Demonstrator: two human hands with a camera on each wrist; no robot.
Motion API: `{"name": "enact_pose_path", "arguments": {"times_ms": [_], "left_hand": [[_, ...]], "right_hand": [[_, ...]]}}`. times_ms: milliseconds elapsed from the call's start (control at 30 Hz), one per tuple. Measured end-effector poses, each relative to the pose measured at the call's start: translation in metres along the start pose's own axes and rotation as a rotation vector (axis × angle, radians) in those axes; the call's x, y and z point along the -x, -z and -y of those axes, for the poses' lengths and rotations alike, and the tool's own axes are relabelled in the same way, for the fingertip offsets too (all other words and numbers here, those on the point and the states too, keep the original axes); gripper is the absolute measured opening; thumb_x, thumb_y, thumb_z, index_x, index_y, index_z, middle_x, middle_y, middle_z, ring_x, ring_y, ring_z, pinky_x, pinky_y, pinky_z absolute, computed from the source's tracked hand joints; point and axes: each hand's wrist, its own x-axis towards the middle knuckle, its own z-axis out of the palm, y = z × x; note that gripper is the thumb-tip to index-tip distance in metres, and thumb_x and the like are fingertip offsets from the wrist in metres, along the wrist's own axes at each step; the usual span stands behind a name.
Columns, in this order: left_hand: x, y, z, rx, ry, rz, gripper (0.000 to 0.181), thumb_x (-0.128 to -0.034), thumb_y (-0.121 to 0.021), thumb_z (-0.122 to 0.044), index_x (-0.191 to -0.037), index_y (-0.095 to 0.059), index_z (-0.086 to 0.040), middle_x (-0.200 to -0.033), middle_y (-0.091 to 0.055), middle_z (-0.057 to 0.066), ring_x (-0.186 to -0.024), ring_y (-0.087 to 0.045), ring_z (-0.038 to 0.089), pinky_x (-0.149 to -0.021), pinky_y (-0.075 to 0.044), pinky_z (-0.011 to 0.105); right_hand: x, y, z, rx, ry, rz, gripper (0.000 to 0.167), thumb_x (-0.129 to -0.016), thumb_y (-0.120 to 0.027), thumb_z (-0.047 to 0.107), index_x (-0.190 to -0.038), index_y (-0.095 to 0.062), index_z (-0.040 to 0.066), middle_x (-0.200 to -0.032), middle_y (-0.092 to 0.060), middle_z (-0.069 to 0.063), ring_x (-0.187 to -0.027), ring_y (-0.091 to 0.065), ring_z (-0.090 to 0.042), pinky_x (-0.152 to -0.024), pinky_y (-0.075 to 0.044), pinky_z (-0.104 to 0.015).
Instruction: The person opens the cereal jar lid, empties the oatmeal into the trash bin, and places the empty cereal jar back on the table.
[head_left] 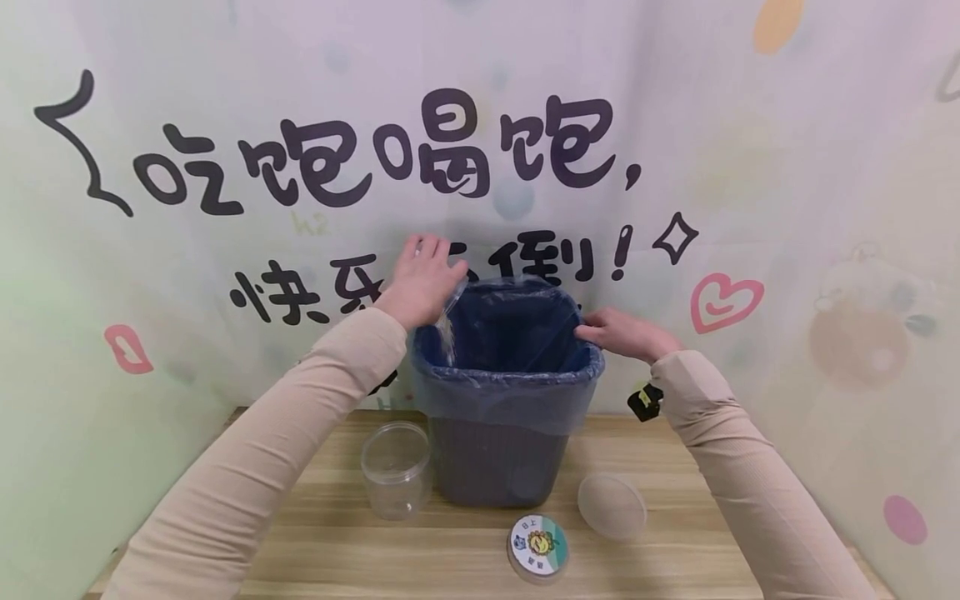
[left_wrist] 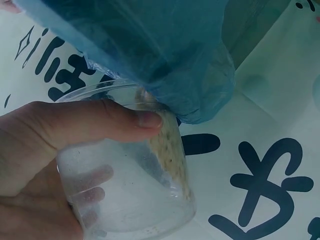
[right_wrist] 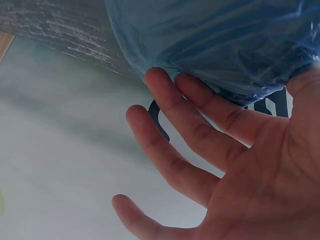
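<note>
My left hand grips a clear plastic jar, tipped at the upper left rim of a dark trash bin. Pale, speckled grain-like bits lie along the jar's wall in the left wrist view, and some fall into the bin in the head view. A blue plastic bag lines the bin and folds over its rim. At the bin's right rim, my right hand holds the lined edge. Its thumb lies over the rim, while the fingers spread along the outside.
An open clear jar stands left of the bin. A translucent round lid lies to the right, and a round container with a sunflower-pictured top sits in front on the wooden table. A printed cloth hangs behind.
</note>
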Motion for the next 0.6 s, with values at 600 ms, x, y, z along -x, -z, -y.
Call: {"name": "enact_pose_path", "arguments": {"times_ms": [600], "left_hand": [[-0.0010, 0.0002, 0.0004, -0.007, -0.001, 0.011, 0.044, -0.0876, -0.064, -0.010, -0.130, -0.051, -0.011, -0.135, -0.040, 0.022, -0.128, -0.030, 0.038, -0.108, -0.019, 0.052]], "right_hand": [[-0.0017, 0.0002, -0.0034, 0.002, -0.010, 0.008, 0.023, -0.099, -0.045, 0.018, -0.086, -0.055, 0.002, -0.085, -0.054, -0.007, -0.080, -0.051, -0.023, -0.073, -0.041, -0.034]]}}
